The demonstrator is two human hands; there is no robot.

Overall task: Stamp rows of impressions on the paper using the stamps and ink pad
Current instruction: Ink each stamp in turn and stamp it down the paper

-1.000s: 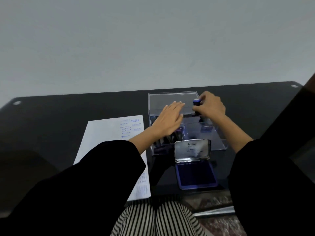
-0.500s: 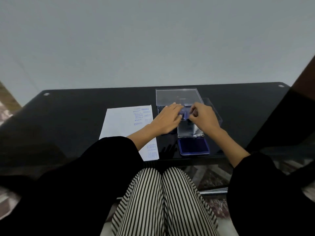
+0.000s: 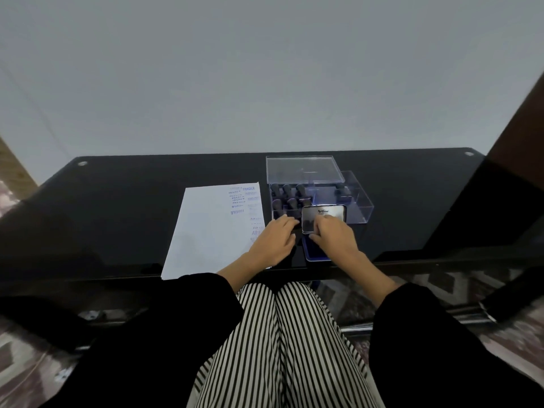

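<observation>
Nearest are knees in striped trousers (image 3: 273, 348), flanked by wide black sleeves (image 3: 164, 334). Both forearms reach over the front edge of the black glass desk (image 3: 117, 219). The left hand (image 3: 273, 241) lies low over the desk with its fingers lightly bent and spread, the tips just beside the left edge of the ink pad's lid; nothing shows in it. The right hand (image 3: 335, 237) covers most of the blue ink pad (image 3: 316, 256), fingers bent against the face of the silver lid (image 3: 323, 216), which stands open and upright. Whether it grips the lid or only touches it cannot be told.

Left of the hands lies the paper (image 3: 206, 237), a white sheet with blue impressions down its right side, "FRAGILE" legible at the top. Behind the ink pad sits a clear box (image 3: 303, 172), cover raised, with dark-handled stamps (image 3: 287, 191) standing in rows. A second clear tray (image 3: 360, 204) adjoins it on the right, holding one stamp.
</observation>
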